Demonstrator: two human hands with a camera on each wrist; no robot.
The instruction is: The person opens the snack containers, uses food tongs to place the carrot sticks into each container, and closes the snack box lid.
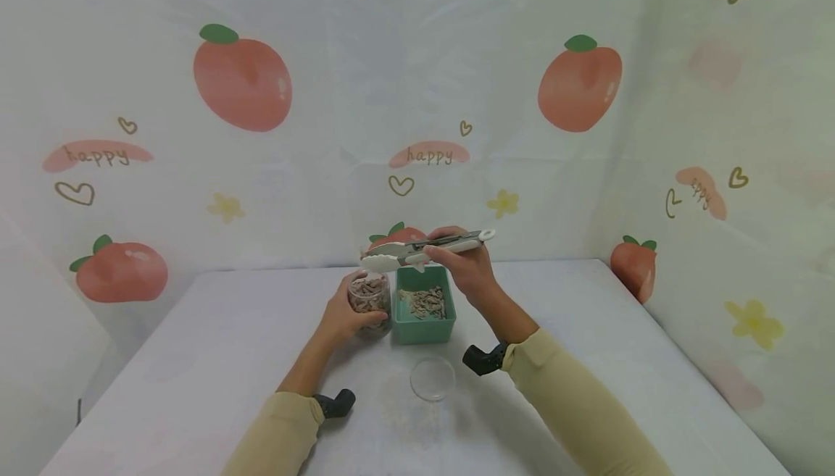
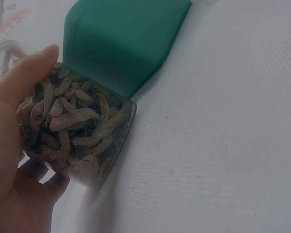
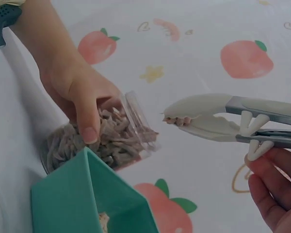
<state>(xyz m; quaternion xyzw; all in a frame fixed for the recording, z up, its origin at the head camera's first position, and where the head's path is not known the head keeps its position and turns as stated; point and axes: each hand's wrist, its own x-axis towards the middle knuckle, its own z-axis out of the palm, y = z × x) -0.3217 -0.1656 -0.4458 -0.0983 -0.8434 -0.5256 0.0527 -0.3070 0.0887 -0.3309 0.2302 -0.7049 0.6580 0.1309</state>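
My left hand [image 1: 341, 316] grips a clear jar [image 2: 82, 126] around its side, thumb and fingers spread on the wall. The jar is packed with brownish, twisted dried strips [image 2: 72, 116]. In my right hand [image 1: 468, 267] I hold white-and-grey kitchen tongs [image 1: 404, 253], their heads over the jar's mouth in the head view. Between the tong tips a small brown piece [image 3: 177, 120] is pinched, as the right wrist view shows. Close beside the jar stands a green rectangular bin [image 1: 424, 331] with more strips and crumbs on its floor.
A round clear lid [image 1: 433, 380] lies on the white-covered table [image 1: 196, 374] in front of the bin. Behind the table hangs a white backdrop [image 1: 313, 193] printed with fruit and flowers. Each wrist carries a black strapped device [image 1: 484, 358].
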